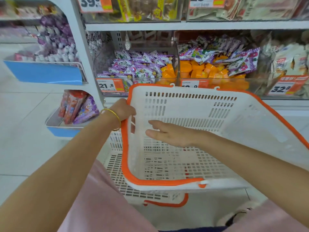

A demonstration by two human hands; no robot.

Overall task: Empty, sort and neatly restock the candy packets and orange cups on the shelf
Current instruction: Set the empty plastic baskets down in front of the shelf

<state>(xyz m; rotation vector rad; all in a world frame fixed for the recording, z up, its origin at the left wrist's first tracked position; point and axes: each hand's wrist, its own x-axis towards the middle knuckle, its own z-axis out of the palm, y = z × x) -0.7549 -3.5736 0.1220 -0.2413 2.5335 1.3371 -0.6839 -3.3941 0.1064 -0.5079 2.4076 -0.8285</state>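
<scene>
Head camera, looking forward and down: purple-and-white candy packets and orange cups lie jumbled in two clear-fronted bins on the shelf, straight ahead of us and just above a basket. Packets fill the left bin, with a few cups at its right end. In the right bin, more packets lie heaped on top of the cups. Nothing looks sorted, so we judge that the emptying has not begun. Just below the bins we hold a white basket with an orange rim, empty, its open top tipped toward us. Our left hand, a gold bangle at the wrist, grips the basket's left rim, fingers curled round it. Our right hand reaches inside the basket, palm down, fingers straight and holding nothing; we cannot tell whether it touches the plastic. A second white basket sits under the first. To do this step well, we would level the held basket and bring its far rim close under the bin fronts, so stock drops in rather than onto the floor. We would also give each kind its own basket. Price tags front the bins, and other snack bags fill the neighbouring shelves.
</scene>
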